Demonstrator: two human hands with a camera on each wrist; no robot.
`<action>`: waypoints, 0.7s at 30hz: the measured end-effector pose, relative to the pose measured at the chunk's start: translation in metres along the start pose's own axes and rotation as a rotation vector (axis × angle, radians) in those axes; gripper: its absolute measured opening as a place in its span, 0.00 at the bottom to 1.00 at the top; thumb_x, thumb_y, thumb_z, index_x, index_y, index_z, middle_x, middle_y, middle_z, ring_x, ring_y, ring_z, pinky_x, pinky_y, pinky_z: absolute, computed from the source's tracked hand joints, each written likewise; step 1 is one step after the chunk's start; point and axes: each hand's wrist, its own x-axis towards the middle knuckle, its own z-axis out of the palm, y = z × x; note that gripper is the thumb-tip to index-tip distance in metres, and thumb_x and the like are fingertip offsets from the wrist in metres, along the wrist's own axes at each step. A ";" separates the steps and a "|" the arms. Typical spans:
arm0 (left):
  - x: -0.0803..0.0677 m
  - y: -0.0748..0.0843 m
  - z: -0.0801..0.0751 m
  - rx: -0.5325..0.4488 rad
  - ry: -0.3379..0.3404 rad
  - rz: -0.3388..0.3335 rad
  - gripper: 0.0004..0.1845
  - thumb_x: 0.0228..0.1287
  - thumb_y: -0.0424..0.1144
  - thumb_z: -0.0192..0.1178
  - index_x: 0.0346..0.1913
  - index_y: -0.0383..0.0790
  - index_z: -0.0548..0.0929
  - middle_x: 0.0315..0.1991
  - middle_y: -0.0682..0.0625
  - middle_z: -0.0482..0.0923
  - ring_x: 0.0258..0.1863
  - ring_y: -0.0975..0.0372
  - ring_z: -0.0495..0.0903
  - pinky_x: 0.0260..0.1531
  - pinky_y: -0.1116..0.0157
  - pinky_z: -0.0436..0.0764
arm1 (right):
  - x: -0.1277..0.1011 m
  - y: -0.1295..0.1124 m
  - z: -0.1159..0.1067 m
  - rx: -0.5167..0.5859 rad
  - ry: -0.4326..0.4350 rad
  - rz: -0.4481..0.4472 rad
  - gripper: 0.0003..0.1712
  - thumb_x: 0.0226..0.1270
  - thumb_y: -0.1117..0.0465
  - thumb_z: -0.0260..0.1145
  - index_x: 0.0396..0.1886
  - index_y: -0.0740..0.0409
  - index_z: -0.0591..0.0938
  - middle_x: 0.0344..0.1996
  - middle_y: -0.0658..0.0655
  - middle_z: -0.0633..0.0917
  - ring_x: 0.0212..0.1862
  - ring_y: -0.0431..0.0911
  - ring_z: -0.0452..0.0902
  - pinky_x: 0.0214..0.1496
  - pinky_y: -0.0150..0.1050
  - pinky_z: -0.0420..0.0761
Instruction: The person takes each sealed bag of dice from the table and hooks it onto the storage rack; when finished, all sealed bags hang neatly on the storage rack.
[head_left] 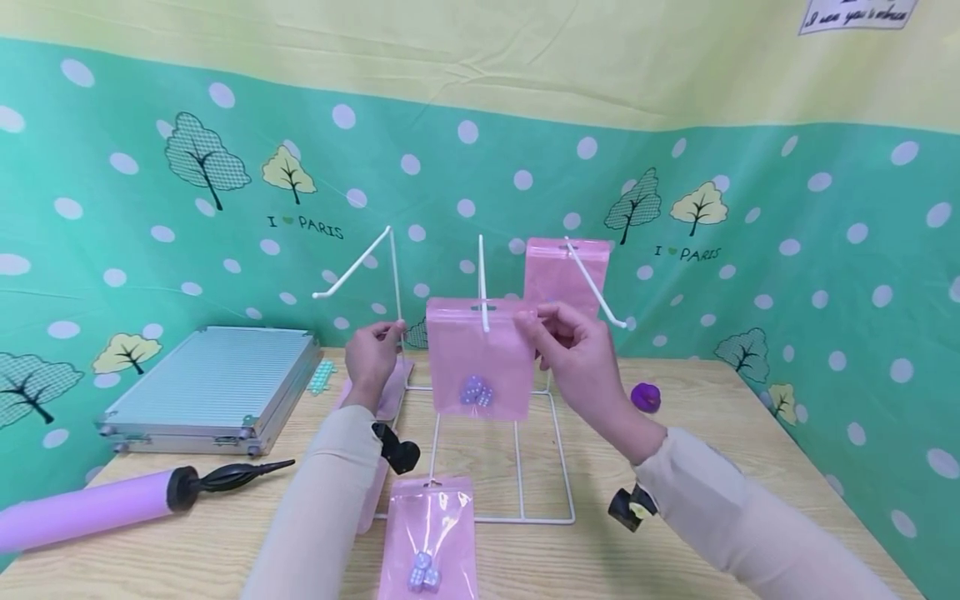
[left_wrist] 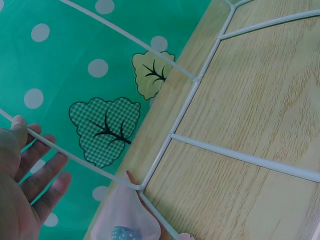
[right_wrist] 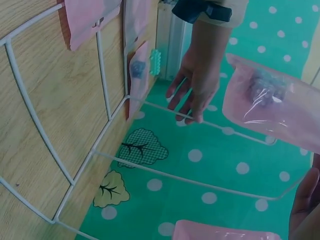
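A white wire display rack [head_left: 395,275] with three hooks stands on the table. My left hand [head_left: 372,358] pinches its left upright between thumb and forefinger; the other fingers [left_wrist: 44,172] spread out beside the rod. My right hand [head_left: 581,367] pinches the upper right edge of a pink zip bag [head_left: 453,354] with dice [head_left: 476,391] inside. That bag's hole is at the middle hook [head_left: 482,275], and the hook tip shows in front of it. Another pink bag [head_left: 566,267] hangs on the right hook, partly hidden by my right hand.
In front lies a pink bag [head_left: 397,542] with dice. More pink bags [head_left: 392,398] lie left of the rack, partly behind my left arm. Further left are a silver case [head_left: 210,383], a purple hand pump [head_left: 97,508] and a small teal piece [head_left: 321,377]. A purple object [head_left: 645,397] lies right.
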 end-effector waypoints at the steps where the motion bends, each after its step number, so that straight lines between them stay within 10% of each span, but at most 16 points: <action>1: 0.000 0.000 0.000 0.001 -0.001 0.004 0.20 0.78 0.49 0.55 0.55 0.38 0.86 0.51 0.39 0.86 0.48 0.48 0.87 0.53 0.52 0.80 | 0.002 0.002 0.000 0.003 0.003 0.002 0.09 0.72 0.61 0.68 0.41 0.65 0.86 0.22 0.54 0.82 0.22 0.46 0.73 0.24 0.33 0.77; 21: -0.001 -0.001 0.001 0.001 0.000 0.011 0.19 0.79 0.49 0.55 0.56 0.37 0.86 0.52 0.38 0.85 0.47 0.47 0.87 0.55 0.52 0.80 | 0.036 0.019 0.003 0.011 0.020 0.045 0.14 0.74 0.57 0.68 0.43 0.67 0.86 0.26 0.54 0.84 0.28 0.53 0.77 0.27 0.31 0.79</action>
